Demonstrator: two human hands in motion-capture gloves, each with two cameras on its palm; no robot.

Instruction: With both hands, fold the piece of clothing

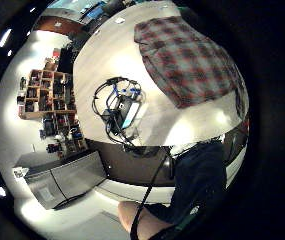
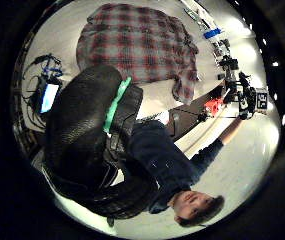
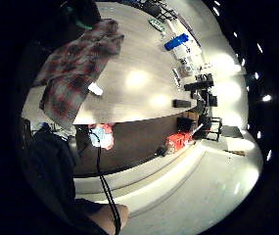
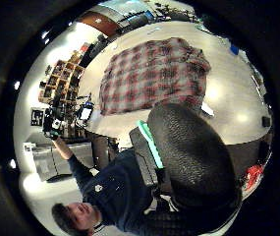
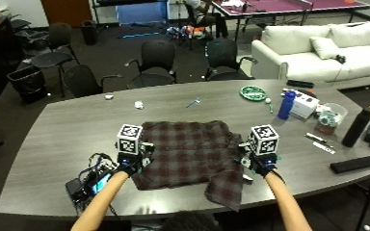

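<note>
From the outside view, a red-and-grey plaid shirt (image 5: pixel 188 156) lies spread on the grey table (image 5: pixel 57 130), one sleeve trailing off the near edge. The left hand (image 5: pixel 131 165) sits at the shirt's left edge and the right hand (image 5: pixel 260 163) just beside its right edge (whether either touches the cloth cannot be told, nor how the fingers stand). Beside the left forearm lies a small device with a tangle of cables (image 5: pixel 88 180). Beyond the right hand stand a blue bottle (image 5: pixel 287 105) and a black bottle (image 5: pixel 355 126).

The left little finger side palm view shows the shirt (image 1: pixel 187 60) flat on the table, well away from the palm, with the cabled device (image 1: pixel 122 112) nearer.

In the left thumb side palm view a black glove finger (image 2: pixel 82 135) fills the foreground, holding nothing, with the shirt (image 2: pixel 137 45) beyond it.

The right little finger side palm view has the shirt (image 3: pixel 73 68) lying at the table's edge.

In the right thumb side palm view a rounded glove finger (image 4: pixel 191 152) looms close, the shirt (image 4: pixel 154 73) spread past it.
</note>
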